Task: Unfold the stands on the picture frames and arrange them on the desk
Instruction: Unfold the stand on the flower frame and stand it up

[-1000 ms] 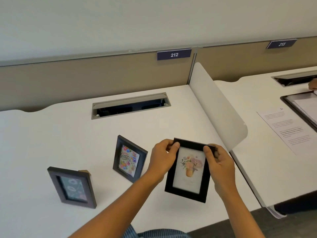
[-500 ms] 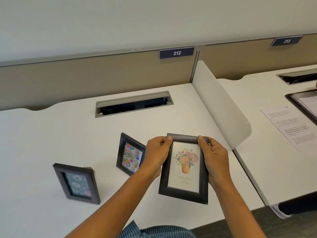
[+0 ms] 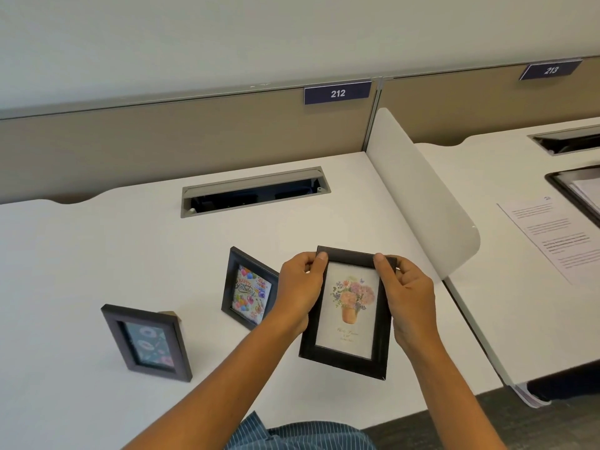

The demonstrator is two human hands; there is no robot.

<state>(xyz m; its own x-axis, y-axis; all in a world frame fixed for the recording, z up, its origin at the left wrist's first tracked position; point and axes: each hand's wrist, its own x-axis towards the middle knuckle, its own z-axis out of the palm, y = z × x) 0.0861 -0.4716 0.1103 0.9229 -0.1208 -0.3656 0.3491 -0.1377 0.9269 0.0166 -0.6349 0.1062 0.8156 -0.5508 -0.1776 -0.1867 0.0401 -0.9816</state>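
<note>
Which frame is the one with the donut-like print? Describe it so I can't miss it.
On the white desk under the 212 sign, three black frames sit near the front edge. It's the leftmost frame, standing alone: teal picture, no hands on it, unlike the birthday frame and held flower frame.

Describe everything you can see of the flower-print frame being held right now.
The black rectangular picture frame with the flower-pot print is in portrait orientation, front facing the camera, slightly tilted. Its moulding looks like dark wood or plastic around a white print of pink flowers in an orange pot, with small script below. The left hand and right hand grip its upper sides, thumbs on the top corners. It is held over the white desk; whether its bottom edge touches is unclear. Its back stand is hidden.
</note>
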